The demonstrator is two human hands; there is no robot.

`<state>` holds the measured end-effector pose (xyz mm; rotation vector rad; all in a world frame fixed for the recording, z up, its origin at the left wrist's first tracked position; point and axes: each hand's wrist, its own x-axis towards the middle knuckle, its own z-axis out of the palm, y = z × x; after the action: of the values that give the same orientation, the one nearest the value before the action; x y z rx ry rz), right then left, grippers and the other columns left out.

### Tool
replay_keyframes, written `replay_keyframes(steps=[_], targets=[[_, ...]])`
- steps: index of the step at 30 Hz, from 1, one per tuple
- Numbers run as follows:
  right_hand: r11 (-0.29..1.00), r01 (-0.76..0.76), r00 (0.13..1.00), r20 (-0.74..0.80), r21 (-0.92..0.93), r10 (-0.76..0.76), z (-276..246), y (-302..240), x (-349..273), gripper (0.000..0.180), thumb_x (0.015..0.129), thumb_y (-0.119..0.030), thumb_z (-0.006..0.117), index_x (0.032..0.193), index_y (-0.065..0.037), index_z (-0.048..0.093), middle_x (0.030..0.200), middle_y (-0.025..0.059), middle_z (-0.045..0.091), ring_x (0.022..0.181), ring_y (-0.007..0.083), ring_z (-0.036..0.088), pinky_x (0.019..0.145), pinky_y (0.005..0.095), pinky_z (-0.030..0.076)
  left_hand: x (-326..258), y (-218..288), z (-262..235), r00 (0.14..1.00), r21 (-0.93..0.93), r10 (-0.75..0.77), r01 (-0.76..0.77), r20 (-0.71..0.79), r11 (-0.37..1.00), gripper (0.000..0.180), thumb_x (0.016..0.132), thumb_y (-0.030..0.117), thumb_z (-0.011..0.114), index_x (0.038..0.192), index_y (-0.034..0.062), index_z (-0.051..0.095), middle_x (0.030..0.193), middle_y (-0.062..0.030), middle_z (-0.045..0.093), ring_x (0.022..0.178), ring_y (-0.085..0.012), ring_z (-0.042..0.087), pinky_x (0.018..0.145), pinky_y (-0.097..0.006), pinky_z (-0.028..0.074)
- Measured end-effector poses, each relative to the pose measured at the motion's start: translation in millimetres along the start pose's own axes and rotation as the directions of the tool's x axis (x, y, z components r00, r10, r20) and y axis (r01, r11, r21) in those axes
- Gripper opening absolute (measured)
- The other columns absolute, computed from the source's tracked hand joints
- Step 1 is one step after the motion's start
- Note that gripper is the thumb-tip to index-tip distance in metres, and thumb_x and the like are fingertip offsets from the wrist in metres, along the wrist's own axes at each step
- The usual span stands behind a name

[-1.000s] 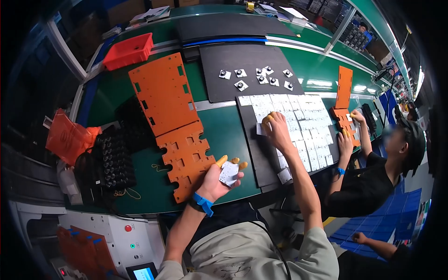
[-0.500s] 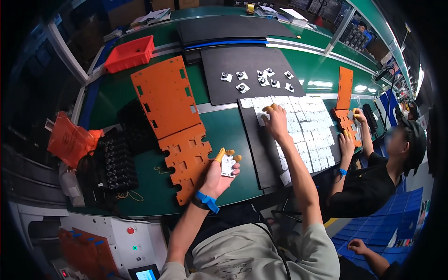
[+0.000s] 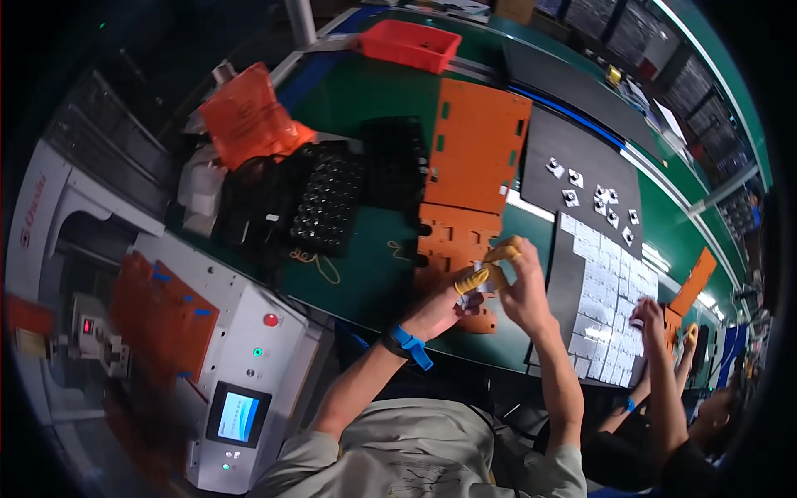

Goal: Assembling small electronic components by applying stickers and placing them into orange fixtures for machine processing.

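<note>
Far left to lower left: white machine body (image 3: 249, 332) with a lit screen (image 3: 238, 416), orange plates (image 3: 166, 315) beside it. Upper left: orange bag (image 3: 247, 120) on the green bench (image 3: 365, 286); just right of it, black tray (image 3: 326, 203) full of dark round parts, thin yellow bands (image 3: 320, 266) below. Top center: red bin (image 3: 411, 46). Center: orange fixture (image 3: 477, 145), solid panel above, notched panel below. Over the notched panel, left hand (image 3: 440, 314), blue strap at wrist, yellow covers on fingertips, curled closed around a small white board (image 3: 488, 286). Right hand (image 3: 525, 286) meets it there, fingers bent, fingertips by the board; cannot tell if they grip it, fingers hide the contact. Right of center: dark mat (image 3: 552, 141) with scattered lens boards (image 3: 600, 203); below, rows of white boards (image 3: 614, 290). Far right: co-worker's hand (image 3: 654, 324) near a second orange fixture (image 3: 693, 282).
</note>
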<state>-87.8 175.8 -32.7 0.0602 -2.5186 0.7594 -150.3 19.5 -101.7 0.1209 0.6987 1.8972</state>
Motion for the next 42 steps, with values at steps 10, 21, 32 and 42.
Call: replay_keyframes(steps=[10,21,32,42], targets=[[0.937,0.148,0.934,0.267,0.316,-0.237,109,-85,66,0.013,0.085,-0.002,0.07,0.097,-0.001,0.065,0.103,0.0132,0.061,0.099,0.0334,0.056,0.088,0.0415,0.044,-101,38,-113,0.938,-0.167,0.308,-0.334,-0.161,0.928,0.028,0.1,0.03,0.059,0.113,0.0057,0.06,0.101,-0.0066,0.063,0.082,-0.0151,0.055,0.076,-0.032,0.048],[0.982,0.031,0.985,0.175,-0.189,0.002,224,-116,114,0.036,0.075,-0.04,0.081,0.079,-0.004,0.073,0.092,0.0146,0.069,0.096,0.0324,0.066,0.083,0.0433,0.054,-167,34,-129,0.662,0.09,0.537,-0.584,-0.523,0.807,0.045,0.092,0.016,0.066,0.135,0.0068,0.055,0.127,-0.0083,0.058,0.096,-0.0106,0.054,0.07,-0.022,0.041],[0.93,-0.039,0.969,0.212,-0.366,0.124,254,-143,127,0.021,0.071,-0.021,0.071,0.077,-0.001,0.072,0.093,0.0182,0.069,0.092,0.0317,0.067,0.075,0.0415,0.055,-161,22,-140,0.599,0.247,0.574,-0.541,-0.558,0.804,0.048,0.093,0.017,0.066,0.136,0.0033,0.049,0.123,-0.0085,0.055,0.101,-0.0144,0.054,0.081,-0.029,0.045],[0.855,-0.374,0.906,0.341,0.361,0.252,156,-128,104,0.023,0.08,-0.015,0.077,0.092,0.003,0.07,0.086,0.0127,0.07,0.078,0.0193,0.069,0.071,0.0321,0.054,-145,31,-117,0.689,0.141,0.538,-0.546,-0.486,0.826,0.048,0.094,0.017,0.065,0.138,0.0099,0.049,0.131,-0.0054,0.059,0.117,-0.0161,0.057,0.088,-0.03,0.048]])
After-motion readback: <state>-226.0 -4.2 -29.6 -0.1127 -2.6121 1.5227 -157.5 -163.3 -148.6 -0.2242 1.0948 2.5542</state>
